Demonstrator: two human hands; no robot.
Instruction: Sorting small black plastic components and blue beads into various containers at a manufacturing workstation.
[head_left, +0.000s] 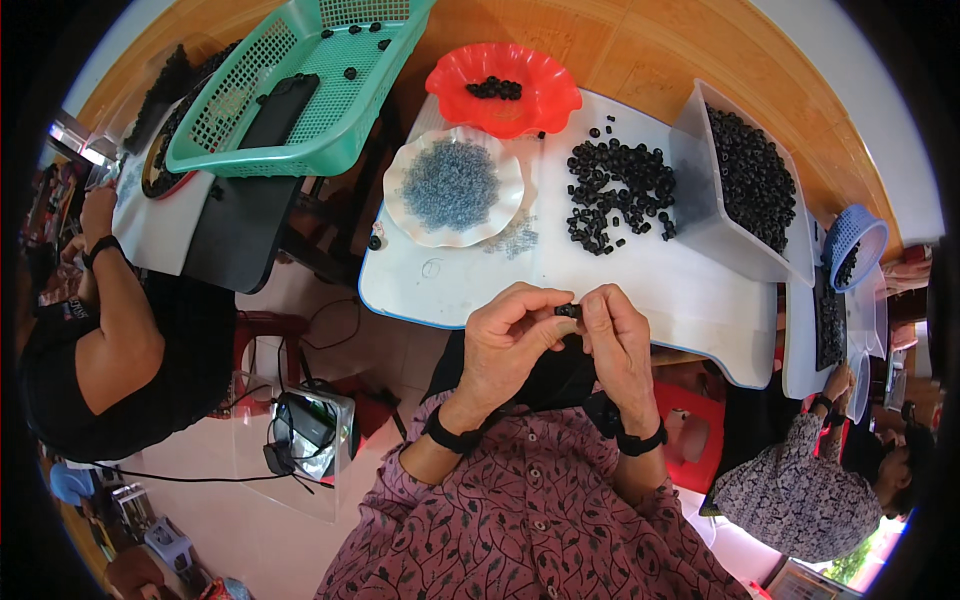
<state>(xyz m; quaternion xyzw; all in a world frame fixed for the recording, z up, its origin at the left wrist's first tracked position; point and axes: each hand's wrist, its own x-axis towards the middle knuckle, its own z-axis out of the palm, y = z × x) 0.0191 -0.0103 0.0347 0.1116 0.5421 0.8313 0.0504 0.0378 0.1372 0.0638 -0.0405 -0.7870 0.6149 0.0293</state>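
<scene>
1. One white rectangular work table [640,275] lay in front of the person, with two other people seated at neighbouring tables, one far left and one at the right.
2. One green plastic mesh basket [300,90] stood at the far left, holding one dark flat slab and a few loose black pieces.
3. One clear plastic bin [735,185] at the right was filled with small black rings, too many to count.
4. Two scalloped dishes stood far from the person: one red dish [505,90] with a small clump of black rings, and one white dish [455,185] heaped with tiny grey-blue parts.
5. One loose heap of black rings [615,195] lay on the table between the dishes and the bin.
6. The left hand [505,345] and right hand [615,345] met over the table's near edge, fingertips pinched closed together on one small black ring piece [568,311].
</scene>
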